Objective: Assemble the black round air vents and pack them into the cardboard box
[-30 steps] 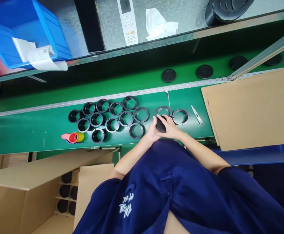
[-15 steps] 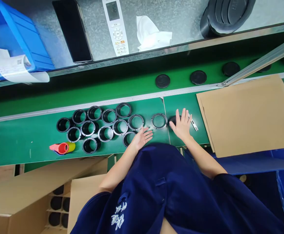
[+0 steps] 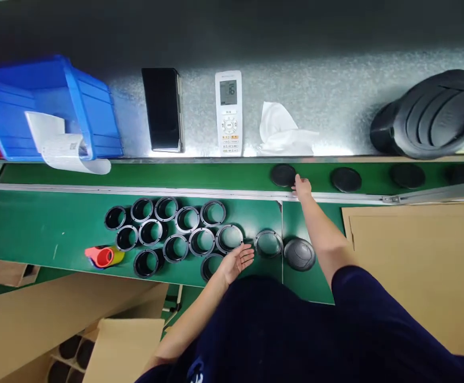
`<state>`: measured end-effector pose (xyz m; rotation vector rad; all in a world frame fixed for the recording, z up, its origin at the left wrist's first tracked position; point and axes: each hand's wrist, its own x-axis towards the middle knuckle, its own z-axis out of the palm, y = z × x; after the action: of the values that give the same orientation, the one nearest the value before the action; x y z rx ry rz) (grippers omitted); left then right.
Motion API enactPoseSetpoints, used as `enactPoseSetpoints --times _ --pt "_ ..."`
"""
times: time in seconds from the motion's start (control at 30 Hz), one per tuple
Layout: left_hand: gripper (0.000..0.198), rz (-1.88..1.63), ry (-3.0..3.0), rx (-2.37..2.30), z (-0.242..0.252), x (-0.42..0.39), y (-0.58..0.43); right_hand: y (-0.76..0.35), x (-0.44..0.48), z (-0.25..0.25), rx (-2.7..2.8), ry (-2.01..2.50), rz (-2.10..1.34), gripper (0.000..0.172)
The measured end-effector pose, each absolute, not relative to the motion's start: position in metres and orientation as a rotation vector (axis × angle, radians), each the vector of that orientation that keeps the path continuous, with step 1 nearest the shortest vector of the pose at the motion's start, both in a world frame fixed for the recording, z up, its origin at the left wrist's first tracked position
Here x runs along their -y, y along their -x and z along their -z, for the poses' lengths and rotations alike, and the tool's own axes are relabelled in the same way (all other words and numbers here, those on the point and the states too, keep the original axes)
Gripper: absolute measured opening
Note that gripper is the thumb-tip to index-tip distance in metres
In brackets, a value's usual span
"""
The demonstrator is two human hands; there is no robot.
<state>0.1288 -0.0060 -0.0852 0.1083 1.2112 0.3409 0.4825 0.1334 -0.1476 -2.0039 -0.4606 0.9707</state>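
Note:
My left hand (image 3: 237,263) is open, palm turned up and fingers stretched to the right. It lies beside the nearest of several black flanged cylinders (image 3: 202,241) on the green bench. Just right of its fingertips stands a single black cylinder with a ring-shaped rim (image 3: 269,244). A black round cap with curved ridges (image 3: 299,254) lies to the right of that. My right hand (image 3: 302,187) reaches over the metal rail to the green strip behind. Its fingers are apart at the right edge of a flat black disc (image 3: 283,175), which still rests on the strip.
More black discs (image 3: 346,180) lie along the strip. The shelf above holds a blue bin (image 3: 96,111), a phone (image 3: 162,109), a white remote (image 3: 229,114), tissue (image 3: 285,130) and a capped black cylinder (image 3: 427,114). Cardboard (image 3: 411,266) covers the right; a red-yellow tape roll (image 3: 104,256) lies left.
My right hand has left the round cap on the bench and moved forward to the disc on the strip. My left hand stays by the cylinders. The view has tilted up.

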Motion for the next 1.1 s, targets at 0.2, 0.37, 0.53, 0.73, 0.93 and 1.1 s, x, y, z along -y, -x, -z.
enactPoseSetpoints --times 0.2,0.37,0.53,0.73,0.93,1.1 --pt "0.023 -0.531 -0.114 -1.146 0.084 -0.029 -0.162 -0.434 -0.148 0.139 0.289 1.76 -1.309 0.042" --pt "0.068 -0.692 0.074 -0.898 0.076 -0.051 -0.179 -0.354 -0.019 0.112 0.288 1.438 -1.606 0.054" --pt "0.071 -0.744 0.036 -0.759 0.054 -0.026 -0.183 -0.329 0.072 0.079 0.817 1.583 -1.402 0.055" --pt "0.072 -0.735 -0.028 -0.673 0.021 0.023 -0.174 -0.338 0.087 0.047 1.634 1.742 -0.499 0.046" --pt "0.076 -0.707 -0.054 -0.666 0.009 0.051 -0.161 -0.321 0.096 0.049 1.623 1.688 -0.656 0.064" --pt "0.088 -0.722 -0.093 -0.65 0.01 0.064 -0.153 -0.323 0.1 0.036 1.484 1.588 -0.759 0.07"
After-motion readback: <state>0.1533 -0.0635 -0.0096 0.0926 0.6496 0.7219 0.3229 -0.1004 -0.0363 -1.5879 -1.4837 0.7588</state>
